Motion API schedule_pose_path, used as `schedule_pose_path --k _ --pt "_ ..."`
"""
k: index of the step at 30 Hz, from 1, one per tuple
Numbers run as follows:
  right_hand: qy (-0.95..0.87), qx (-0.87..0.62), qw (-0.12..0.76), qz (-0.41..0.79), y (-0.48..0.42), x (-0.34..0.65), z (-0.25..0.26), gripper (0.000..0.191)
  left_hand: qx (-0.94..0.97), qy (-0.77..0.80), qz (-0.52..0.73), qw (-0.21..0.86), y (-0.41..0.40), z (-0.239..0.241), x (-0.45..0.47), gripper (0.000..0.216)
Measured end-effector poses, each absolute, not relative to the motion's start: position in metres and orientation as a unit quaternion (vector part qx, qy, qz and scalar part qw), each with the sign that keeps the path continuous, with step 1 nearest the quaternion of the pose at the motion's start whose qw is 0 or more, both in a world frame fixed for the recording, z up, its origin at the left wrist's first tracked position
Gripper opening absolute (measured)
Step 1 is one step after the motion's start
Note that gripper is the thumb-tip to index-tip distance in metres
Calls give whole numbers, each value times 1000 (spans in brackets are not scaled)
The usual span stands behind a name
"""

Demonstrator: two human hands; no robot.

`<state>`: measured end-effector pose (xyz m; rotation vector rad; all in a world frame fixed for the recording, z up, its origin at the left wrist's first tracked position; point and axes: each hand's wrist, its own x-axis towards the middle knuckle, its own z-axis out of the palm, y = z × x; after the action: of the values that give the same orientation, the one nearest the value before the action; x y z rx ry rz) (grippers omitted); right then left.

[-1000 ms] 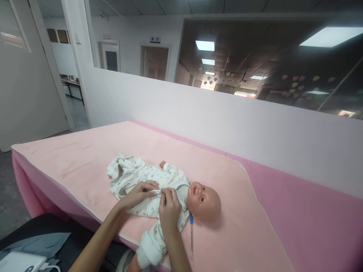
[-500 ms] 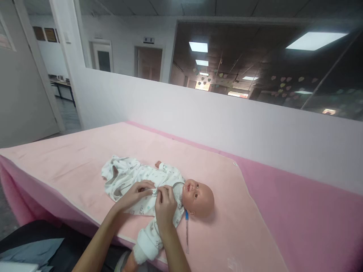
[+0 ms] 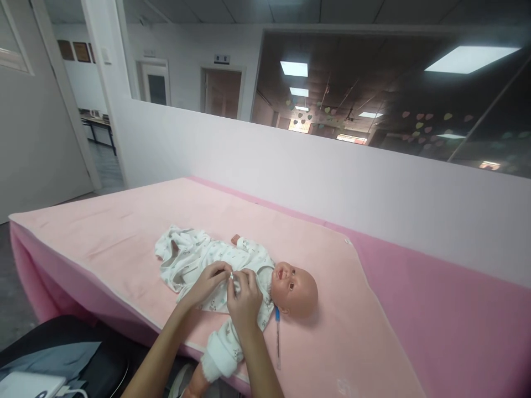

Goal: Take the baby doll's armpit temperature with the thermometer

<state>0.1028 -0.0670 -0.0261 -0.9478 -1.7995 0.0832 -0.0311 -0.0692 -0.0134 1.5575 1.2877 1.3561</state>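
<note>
A baby doll [image 3: 296, 290] lies on its back on the pink table cover, its head to the right. It wears a white printed baby garment [image 3: 224, 251], spread flat and wrinkled towards the left. Over the doll's chest, my left hand [image 3: 212, 281] pinches a small white bit of the garment's edge. My right hand [image 3: 245, 296] pinches the same spot from the other side, the fingertips of both hands nearly touching. Whether a snap or a tie is between them is too small to tell. One doll arm, in a bunched white sleeve [image 3: 223, 349], sticks out past the table's near edge.
A thin clear stick with a blue end [image 3: 278, 340] lies beside the doll's head. The pink cover [image 3: 124, 221] drapes over the table's near edge. At lower left, a black chair [image 3: 112, 354] holds grey cloth and a white device [image 3: 31, 385]. A white wall [image 3: 290, 152] stands behind.
The view has shifted slightly, so everything sits a little further right. My hands have drawn closer together at the garment's edge, and the pinched white bit is now raised between the fingertips.
</note>
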Motion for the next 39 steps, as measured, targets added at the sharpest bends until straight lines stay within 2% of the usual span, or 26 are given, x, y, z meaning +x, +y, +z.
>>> schedule_pose_path --k 9,12,16,19,22,26,30,34,39 --pt "-748 -417 516 7 -62 102 -32 22 625 535 487 294 -75 -5 -32 25" --pt "-744 -437 506 -5 -61 102 -33 24 638 574 459 229 -83 0 -44 28" --pt "-764 -463 443 -77 -64 98 -30 30 650 609 426 156 -92 -1 -62 31" --pt "-810 -419 399 -97 -68 89 -23 36 667 593 419 165 -95 -5 -71 31" --pt "-851 -376 358 -73 -70 79 -17 29 687 571 412 180 -96 -8 -76 29" --pt "-853 -403 327 -55 -69 75 -18 19 691 555 408 220 -95 -11 -81 31" --pt "-854 -389 343 -44 -65 78 -25 13 671 558 417 254 -95 -13 -86 35" --pt "-840 -378 389 -30 -63 79 -27 17 675 546 415 273 -95 -10 -86 36" --pt "-818 -388 422 -37 -62 77 -28 23 665 573 423 225 -92 -12 -78 24"
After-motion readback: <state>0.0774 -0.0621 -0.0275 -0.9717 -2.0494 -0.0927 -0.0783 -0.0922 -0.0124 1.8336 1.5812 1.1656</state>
